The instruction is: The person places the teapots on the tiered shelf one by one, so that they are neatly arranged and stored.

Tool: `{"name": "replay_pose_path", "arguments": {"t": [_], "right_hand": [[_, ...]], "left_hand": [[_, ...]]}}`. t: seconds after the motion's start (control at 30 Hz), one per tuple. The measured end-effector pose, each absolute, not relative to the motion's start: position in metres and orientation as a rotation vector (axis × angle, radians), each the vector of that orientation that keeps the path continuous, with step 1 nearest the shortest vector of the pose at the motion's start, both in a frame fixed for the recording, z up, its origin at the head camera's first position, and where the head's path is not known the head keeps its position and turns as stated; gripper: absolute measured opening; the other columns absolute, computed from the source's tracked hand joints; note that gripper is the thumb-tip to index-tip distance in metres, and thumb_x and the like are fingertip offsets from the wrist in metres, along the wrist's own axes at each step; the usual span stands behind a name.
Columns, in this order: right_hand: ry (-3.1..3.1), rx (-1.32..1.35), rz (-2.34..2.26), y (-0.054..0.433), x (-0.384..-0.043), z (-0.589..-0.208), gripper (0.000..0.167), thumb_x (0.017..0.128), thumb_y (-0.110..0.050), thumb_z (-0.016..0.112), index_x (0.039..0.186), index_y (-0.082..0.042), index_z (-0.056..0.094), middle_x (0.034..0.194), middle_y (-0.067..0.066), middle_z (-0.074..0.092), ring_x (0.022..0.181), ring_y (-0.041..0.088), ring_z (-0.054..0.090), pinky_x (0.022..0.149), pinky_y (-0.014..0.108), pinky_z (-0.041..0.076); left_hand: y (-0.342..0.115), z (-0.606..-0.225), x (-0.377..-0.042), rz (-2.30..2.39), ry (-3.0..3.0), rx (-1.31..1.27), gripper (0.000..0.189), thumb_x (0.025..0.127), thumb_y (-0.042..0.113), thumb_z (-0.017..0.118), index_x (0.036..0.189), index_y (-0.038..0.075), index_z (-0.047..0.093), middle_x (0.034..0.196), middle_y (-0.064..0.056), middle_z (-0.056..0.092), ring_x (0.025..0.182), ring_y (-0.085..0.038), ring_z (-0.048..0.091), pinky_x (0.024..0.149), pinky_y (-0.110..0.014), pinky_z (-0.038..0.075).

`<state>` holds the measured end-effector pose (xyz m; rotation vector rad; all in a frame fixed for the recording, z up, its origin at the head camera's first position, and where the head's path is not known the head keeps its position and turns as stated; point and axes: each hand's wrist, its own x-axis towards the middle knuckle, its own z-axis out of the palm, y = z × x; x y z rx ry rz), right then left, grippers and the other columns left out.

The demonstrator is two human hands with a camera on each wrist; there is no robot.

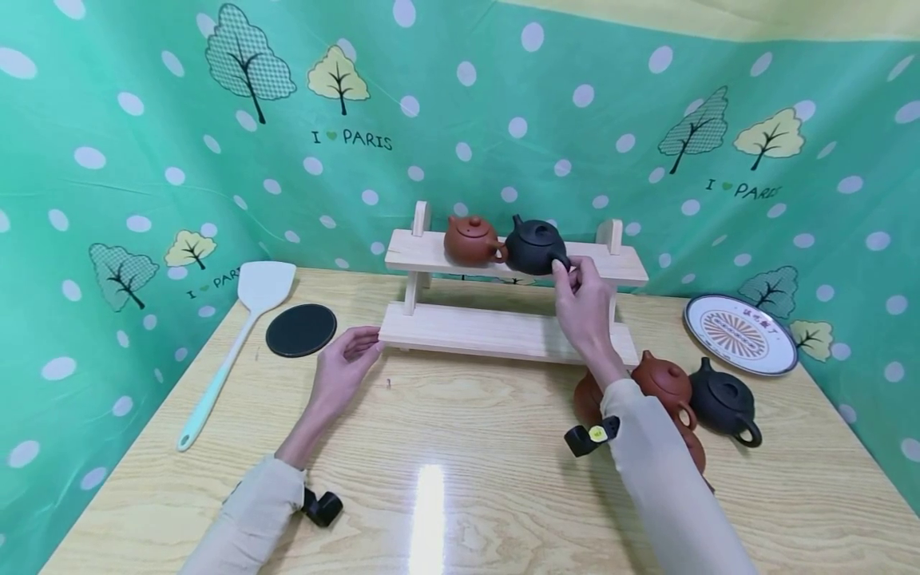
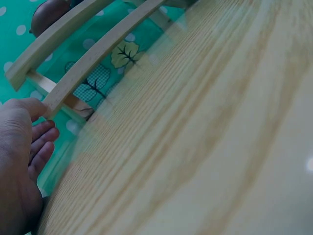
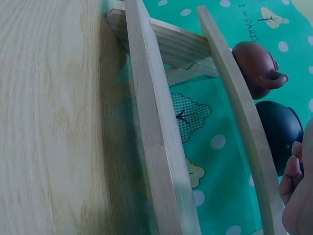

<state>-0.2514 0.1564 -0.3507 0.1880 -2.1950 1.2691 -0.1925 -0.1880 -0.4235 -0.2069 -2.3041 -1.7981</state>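
A two-tier wooden display rack (image 1: 460,326) stands at the back of the table. On its upper board a reddish-brown teapot (image 1: 470,241) sits beside a black teapot (image 1: 534,246), spouts toward the back. My right hand (image 1: 585,307) pinches the black teapot's handle; in the right wrist view the fingers (image 3: 292,171) show at the black pot's side, over the upper board. With my left hand (image 1: 343,367) I hold the left end of the lower board, thumb and fingers about its corner, as the left wrist view shows close up (image 2: 34,110).
Beside my right forearm are several more teapots, brown ones (image 1: 663,385) and a black one (image 1: 722,399), partly hidden by the sleeve. A patterned plate (image 1: 740,334) lies at the back right. At left are a black round coaster (image 1: 301,330) and a white-headed spatula (image 1: 240,335).
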Motion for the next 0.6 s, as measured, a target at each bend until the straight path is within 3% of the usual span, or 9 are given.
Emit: {"name": "replay_pose_path", "arguments": {"t": [0.23,0.6], "right_hand": [[-2.207,0.171,1.325,0.162,-0.242,-0.35,0.032,0.108,-0.025,0.057,0.124,0.002,0.06,0.071,0.007,0.049,0.061,0.02,0.043,0.054,0.027,0.032],[-2.205,0.14,1.304,0.177,-0.219,-0.359,0.031,0.109,-0.027,0.056,0.12,0.001,0.061,0.071,0.007,0.047,0.063,0.018,0.043,0.057,0.026,0.033]], "left_hand": [[-0.187,-0.422,-0.192,-1.807,-2.307,-0.199,0.031,0.1,0.001,0.067,0.128,-0.012,0.062,0.124,-0.03,0.066,0.116,-0.041,0.063,0.095,-0.018,0.052],[-0.186,-0.415,-0.188,-1.786,-2.324,-0.2,0.031,0.101,0.002,0.067,0.128,-0.013,0.061,0.123,-0.03,0.066,0.116,-0.04,0.063,0.095,-0.019,0.052]]}}
